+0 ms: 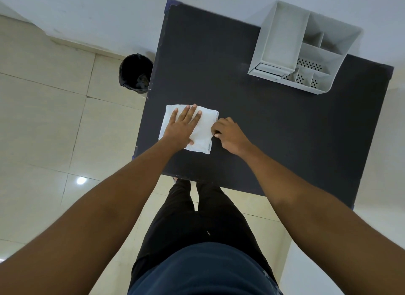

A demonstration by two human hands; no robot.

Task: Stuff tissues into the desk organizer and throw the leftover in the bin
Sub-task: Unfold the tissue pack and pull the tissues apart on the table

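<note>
A white stack of folded tissues (205,130) lies on the near left part of the dark table (274,130). My left hand (184,125) rests flat on top of the stack, fingers spread. My right hand (228,133) sits at the stack's right edge with its fingers curled, pinching that edge. The light grey desk organizer (282,46), with several compartments, stands at the table's far right corner; no tissue shows inside it. A black bin (134,73) with a dark liner stands on the floor by the table's far left side.
The table stands against a pale wall (109,13). Beige floor tiles (43,119) spread to the left. My legs in black trousers (197,218) are at the table's near edge. Bare dark tabletop lies between the tissues and the organizer.
</note>
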